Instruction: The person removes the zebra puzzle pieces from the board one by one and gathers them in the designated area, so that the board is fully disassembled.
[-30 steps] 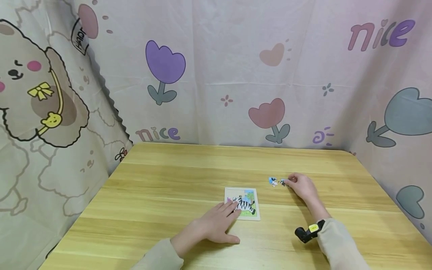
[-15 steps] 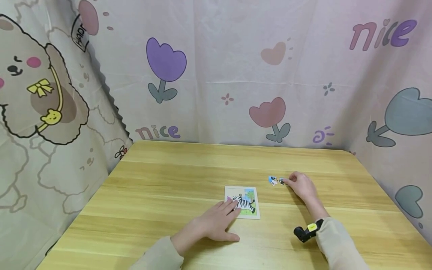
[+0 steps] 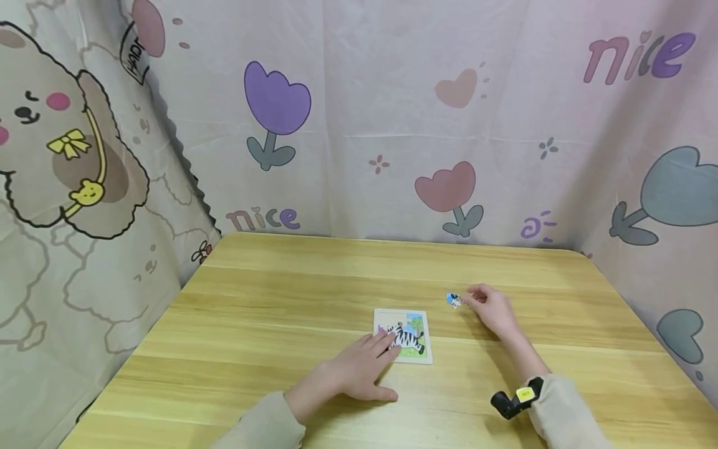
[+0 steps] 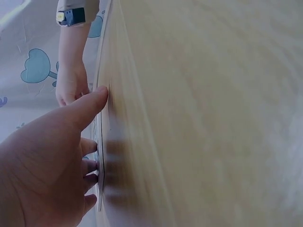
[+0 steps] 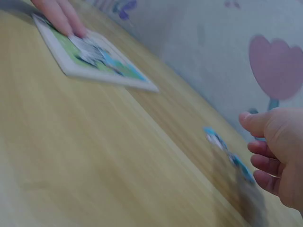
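Note:
A square jigsaw puzzle (image 3: 414, 340) with a zebra picture and a pale frame lies on the table. My left hand (image 3: 358, 372) rests flat on its lower left part, fingers spread and thumb out on the wood. Farther right, a small blue, black and white puzzle piece (image 3: 453, 300) lies by the fingertips of my right hand (image 3: 493, 312). In the right wrist view, a second puzzle piece (image 5: 242, 169) shows beside the first, below my right hand (image 5: 279, 151). That hand hovers over the pieces with fingers loosely bent, and nothing shows between them. The head view hides the second piece.
The wooden table (image 3: 269, 293) spreads around the puzzle. Patterned curtains (image 3: 359, 125) hang along its back and sides. A black wrist camera (image 3: 513, 402) is strapped to the right wrist, near the sleeve.
My right hand has shifted a little left, over the right-hand piece, which it now covers in the head view. The left hand stays on the puzzle.

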Demonstrator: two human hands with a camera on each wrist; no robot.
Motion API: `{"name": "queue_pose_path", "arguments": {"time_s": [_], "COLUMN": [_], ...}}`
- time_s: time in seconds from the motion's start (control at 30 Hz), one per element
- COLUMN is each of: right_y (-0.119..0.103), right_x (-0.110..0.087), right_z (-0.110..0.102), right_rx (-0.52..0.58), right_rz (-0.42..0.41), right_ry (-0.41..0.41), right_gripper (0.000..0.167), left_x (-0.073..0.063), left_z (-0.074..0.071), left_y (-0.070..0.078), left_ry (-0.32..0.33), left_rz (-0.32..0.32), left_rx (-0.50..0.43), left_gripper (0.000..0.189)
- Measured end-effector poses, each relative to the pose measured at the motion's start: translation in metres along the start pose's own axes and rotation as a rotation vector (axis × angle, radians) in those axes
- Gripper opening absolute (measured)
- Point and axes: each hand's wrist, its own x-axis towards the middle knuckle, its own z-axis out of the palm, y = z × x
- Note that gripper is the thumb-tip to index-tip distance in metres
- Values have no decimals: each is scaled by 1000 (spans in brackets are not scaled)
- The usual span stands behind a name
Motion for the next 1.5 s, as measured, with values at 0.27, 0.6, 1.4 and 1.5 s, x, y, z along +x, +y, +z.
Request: {"name": "queue_pose_path", "arguments": {"time_s": [0.27, 0.6, 1.4, 1.5], "right_y": [-39, -58, -74, -77], "right_x": [-6, -25, -42, -38], "right_z": [31, 55, 73, 72], "right_rx": [134, 28, -100, -93], "right_rz": [-107, -135, -91, -49], "right_ry": [-104, -172, -58, -120], "right_gripper": [31, 37, 41, 41], "left_x": [0, 4, 5, 5], "left_z": [0, 1, 2, 2], "left_y": [0, 2, 2, 1], "left_ry": [-6, -9, -11, -6], "left_rz": [-12, -2, -2, 0], "left_rx": [-9, 9, 0, 7], "left_gripper": [84, 86, 85, 85]}}
